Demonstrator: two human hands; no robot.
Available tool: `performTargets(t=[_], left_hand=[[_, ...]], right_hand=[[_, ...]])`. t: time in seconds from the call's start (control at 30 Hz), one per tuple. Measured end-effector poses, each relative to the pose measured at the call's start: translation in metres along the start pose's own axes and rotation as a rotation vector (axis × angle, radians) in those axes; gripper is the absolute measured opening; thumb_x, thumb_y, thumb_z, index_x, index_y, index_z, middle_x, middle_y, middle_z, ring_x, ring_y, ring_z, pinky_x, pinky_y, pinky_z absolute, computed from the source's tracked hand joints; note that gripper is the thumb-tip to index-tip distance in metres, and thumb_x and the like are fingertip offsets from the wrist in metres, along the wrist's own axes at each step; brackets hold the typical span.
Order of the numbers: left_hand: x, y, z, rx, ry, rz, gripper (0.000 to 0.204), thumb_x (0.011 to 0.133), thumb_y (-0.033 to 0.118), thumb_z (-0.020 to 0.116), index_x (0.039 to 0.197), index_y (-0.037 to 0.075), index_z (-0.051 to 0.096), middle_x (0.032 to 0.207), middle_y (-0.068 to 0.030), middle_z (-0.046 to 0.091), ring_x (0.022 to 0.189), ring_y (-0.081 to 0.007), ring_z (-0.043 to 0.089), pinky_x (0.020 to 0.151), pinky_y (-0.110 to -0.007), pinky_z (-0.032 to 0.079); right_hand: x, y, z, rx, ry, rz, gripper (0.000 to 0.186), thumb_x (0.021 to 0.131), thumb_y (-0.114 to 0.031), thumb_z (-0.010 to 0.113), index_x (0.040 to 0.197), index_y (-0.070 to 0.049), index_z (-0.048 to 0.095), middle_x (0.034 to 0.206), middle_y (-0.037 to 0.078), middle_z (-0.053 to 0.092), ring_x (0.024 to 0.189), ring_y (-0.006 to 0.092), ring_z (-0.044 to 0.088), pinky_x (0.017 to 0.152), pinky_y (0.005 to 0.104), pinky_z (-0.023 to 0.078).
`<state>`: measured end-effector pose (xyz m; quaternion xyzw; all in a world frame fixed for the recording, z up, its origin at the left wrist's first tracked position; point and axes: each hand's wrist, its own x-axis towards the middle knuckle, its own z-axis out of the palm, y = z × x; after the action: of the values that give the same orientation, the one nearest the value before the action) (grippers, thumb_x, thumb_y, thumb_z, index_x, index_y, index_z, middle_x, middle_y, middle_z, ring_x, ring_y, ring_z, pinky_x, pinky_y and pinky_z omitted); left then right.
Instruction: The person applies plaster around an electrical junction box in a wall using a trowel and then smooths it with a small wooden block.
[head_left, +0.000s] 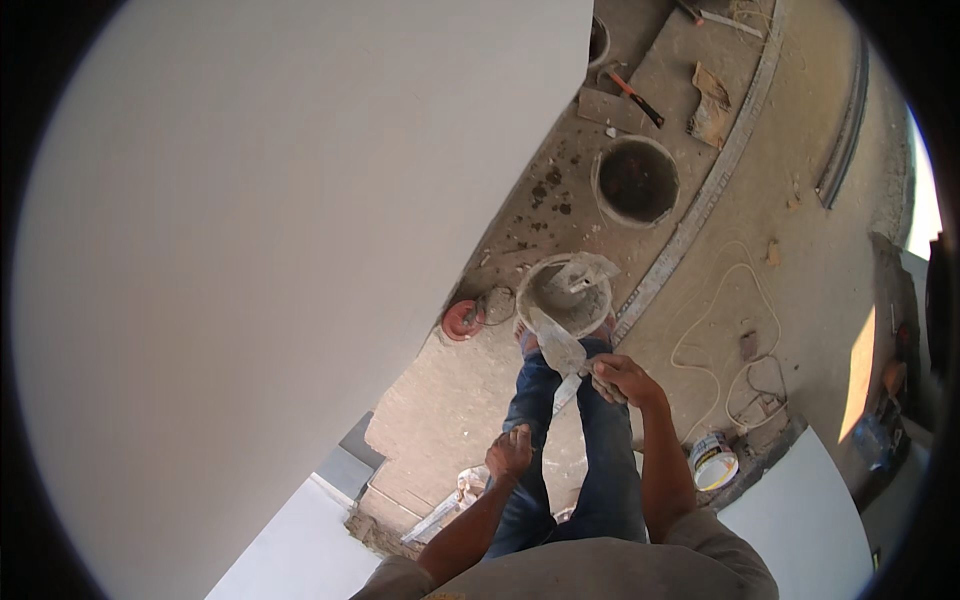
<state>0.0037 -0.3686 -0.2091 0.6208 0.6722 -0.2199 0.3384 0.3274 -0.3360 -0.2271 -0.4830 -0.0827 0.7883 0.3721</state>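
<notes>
Right hand (622,380) is gripping a plaster-caked trowel (556,345), fingers closed round its handle, blade reaching over the bucket (566,293) standing on the floor (470,410) by the feet. Left hand (510,452) is loosely curled, holding nothing. Risk: plaster dripping onto jeans (530,400). Bucket holding grey plaster; farther dark bucket (636,180): contents unclear.

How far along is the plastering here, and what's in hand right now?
Done: the big wall on the left looks smooth and white all over. In hand: the right hand holds a wide trowel smeared with plaster, its blade reaching to the bucket by the feet; the left hand hangs free beside the leg. Left: rough bare masonry shows low down beyond the white surface, and a hammer and second bucket lie out on the floor.
</notes>
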Motion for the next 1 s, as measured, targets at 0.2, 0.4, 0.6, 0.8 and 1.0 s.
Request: performTargets(t=[0.2, 0.4, 0.6, 0.8, 1.0], left_hand=[[-0.022, -0.053, -0.038, 0.003, -0.104, 0.096, 0.06, 0.1, 0.059, 0.026, 0.112, 0.016, 0.065, 0.089, -0.0145, 0.073, 0.088, -0.033, 0.071, 0.084, -0.044, 0.052], [-0.12, -0.058, -0.186, -0.432, -0.168, -0.297, 0.06, 0.1, 0.056, 0.025, 0.107, 0.013, 0.066, 0.082, -0.0091, 0.072, 0.079, -0.0242, 0.071, 0.078, -0.037, 0.054], [-0.188, -0.129, -0.192, -1.02, 0.089, -0.44, 0.049, 0.098, 0.047, 0.052, 0.084, 0.002, 0.064, 0.071, -0.0028, 0.065, 0.064, -0.0157, 0.062, 0.062, -0.032, 0.05], [-0.225, -0.149, -0.191, -0.949, 0.246, -0.522, 0.052, 0.091, 0.048, 0.067, 0.068, 0.001, 0.065, 0.067, -0.0016, 0.063, 0.062, -0.0109, 0.054, 0.056, -0.031, 0.042], [-0.223, -0.146, -0.178, -0.84, 0.339, -0.588, 0.054, 0.089, 0.051, 0.067, 0.073, -0.001, 0.069, 0.072, -0.0041, 0.069, 0.065, -0.0127, 0.061, 0.061, -0.033, 0.046]], right_hand=[[-0.136, -0.123, 0.127, 0.062, -0.21, -0.311, 0.016, 0.095, -0.012, 0.06, 0.104, 0.0, 0.058, 0.078, 0.008, 0.064, 0.064, 0.0147, 0.06, 0.059, 0.0293, 0.049], [-0.217, -0.264, 0.283, -0.224, -0.147, -0.819, 0.034, 0.096, -0.009, 0.054, 0.127, 0.005, 0.052, 0.081, 0.008, 0.061, 0.071, 0.0143, 0.06, 0.066, 0.0281, 0.049], [-0.238, -0.337, 0.4, -0.186, -0.026, -1.184, 0.036, 0.102, -0.015, 0.048, 0.129, 0.009, 0.046, 0.08, 0.006, 0.058, 0.067, 0.0103, 0.057, 0.059, 0.0256, 0.048], [-0.237, -0.365, 0.448, -0.228, 0.149, -1.336, 0.035, 0.099, -0.008, 0.054, 0.129, 0.009, 0.048, 0.087, 0.015, 0.061, 0.071, 0.0192, 0.061, 0.064, 0.0311, 0.051], [-0.233, -0.375, 0.455, -0.289, 0.243, -1.378, 0.034, 0.096, -0.005, 0.057, 0.126, 0.01, 0.05, 0.094, 0.02, 0.062, 0.077, 0.0289, 0.064, 0.069, 0.0359, 0.053]])
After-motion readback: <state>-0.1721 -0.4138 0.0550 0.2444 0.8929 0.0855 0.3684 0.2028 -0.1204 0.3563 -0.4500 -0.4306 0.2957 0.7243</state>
